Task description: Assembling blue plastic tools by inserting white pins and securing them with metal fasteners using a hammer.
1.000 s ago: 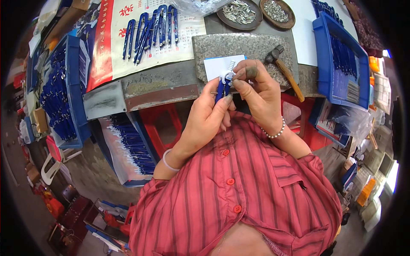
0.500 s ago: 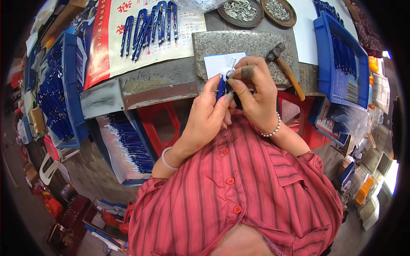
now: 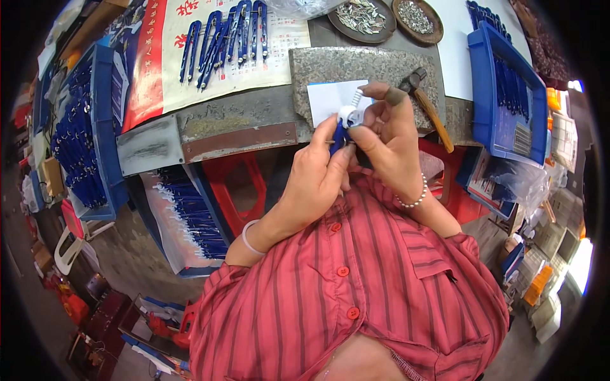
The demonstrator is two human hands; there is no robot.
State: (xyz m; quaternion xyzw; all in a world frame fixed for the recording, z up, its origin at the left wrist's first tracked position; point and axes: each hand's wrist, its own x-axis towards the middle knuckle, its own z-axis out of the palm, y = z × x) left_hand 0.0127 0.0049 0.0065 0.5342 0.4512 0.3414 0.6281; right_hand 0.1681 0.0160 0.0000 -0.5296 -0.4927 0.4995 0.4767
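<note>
Since half a second ago, the right hand's point(image 3: 395, 146) index finger lifts away from its thumb, straightening toward the ridged tip of the white fitting point(image 3: 351, 116). Its thumb lies against that fitting; whether it pinches is unclear. The left hand point(image 3: 314, 181), wrist bent inward, pinches the blue piece point(image 3: 338, 140) bearing the fitting between thumb and index finger, near the table's point(image 3: 241, 108) front edge. Left and right, blue crates point(image 3: 109, 114) point(image 3: 486, 70) hold dark-blue pieces point(image 3: 77, 143); two round dishes point(image 3: 362, 39) point(image 3: 434, 36) hold small silvery parts point(image 3: 362, 16).
</note>
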